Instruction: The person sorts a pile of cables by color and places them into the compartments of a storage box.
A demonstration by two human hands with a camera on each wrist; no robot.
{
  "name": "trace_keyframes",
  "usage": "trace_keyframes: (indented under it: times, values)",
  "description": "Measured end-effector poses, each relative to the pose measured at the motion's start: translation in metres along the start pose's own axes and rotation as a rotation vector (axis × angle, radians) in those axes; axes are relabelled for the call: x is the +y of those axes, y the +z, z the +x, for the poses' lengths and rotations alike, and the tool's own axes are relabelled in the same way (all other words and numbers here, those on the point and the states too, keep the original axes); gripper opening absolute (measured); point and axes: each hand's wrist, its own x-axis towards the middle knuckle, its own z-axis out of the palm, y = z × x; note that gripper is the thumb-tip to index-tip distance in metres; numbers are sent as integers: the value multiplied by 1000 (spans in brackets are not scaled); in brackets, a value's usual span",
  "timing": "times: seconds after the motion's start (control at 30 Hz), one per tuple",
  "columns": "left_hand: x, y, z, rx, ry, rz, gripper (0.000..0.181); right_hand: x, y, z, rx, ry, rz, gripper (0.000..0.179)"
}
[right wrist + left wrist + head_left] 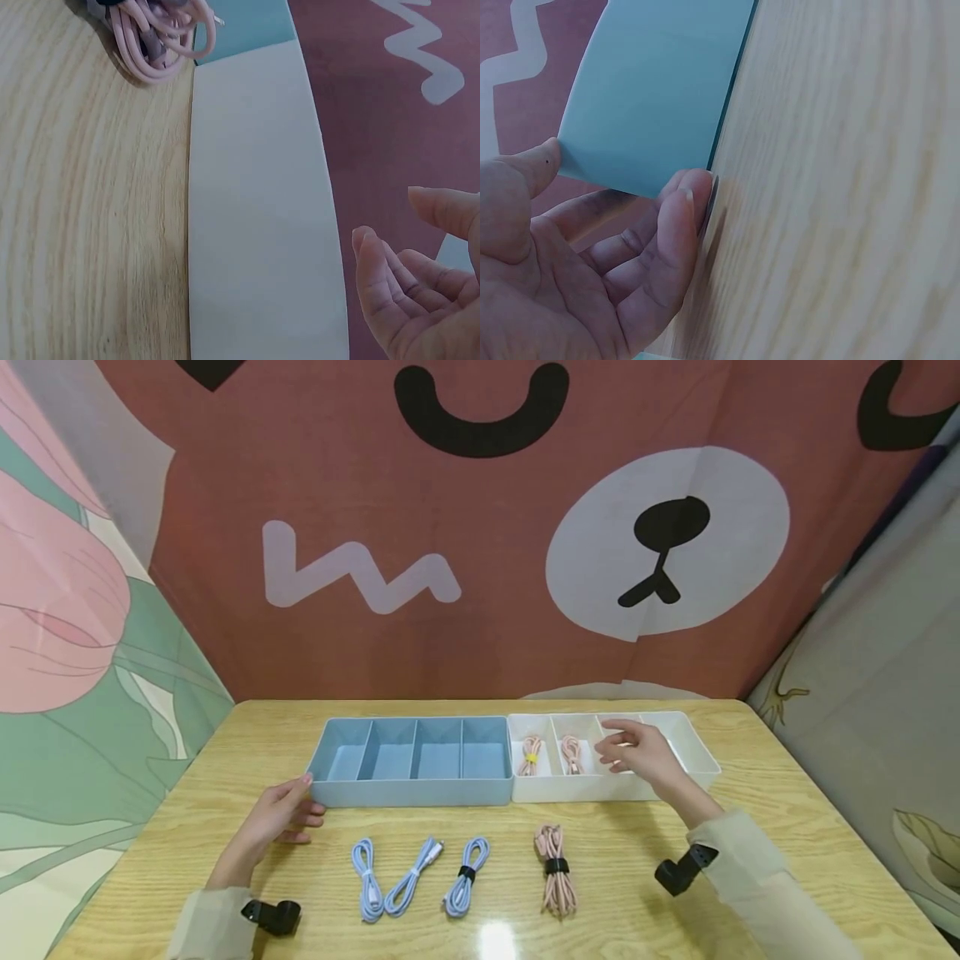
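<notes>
Head: left fingers (311, 809) hold blue tray (412, 792), right fingers (622, 725) parted over white tray (577, 789) containing pink cables (531, 755).

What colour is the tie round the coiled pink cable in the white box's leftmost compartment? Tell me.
Yellow; the tie shows best in the head view.

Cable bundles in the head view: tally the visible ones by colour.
Blue cable bundles: 3, all on the table
Pink cable bundles: 3, two in the white box, one on the table
Total: 6; the right hand partly hides the white box
</notes>
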Motion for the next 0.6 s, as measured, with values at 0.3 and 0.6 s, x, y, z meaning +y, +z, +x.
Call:
trace_keyframes:
  times: [0.3, 0.6]
  values:
    - [-1, -1, 2, 1, 16, 14, 71, -6, 5, -20, -43, -56, 10, 51]
    - [-2, -1, 3, 8, 19, -5, 68, -3, 9, -35, -87, -65, 14, 52]
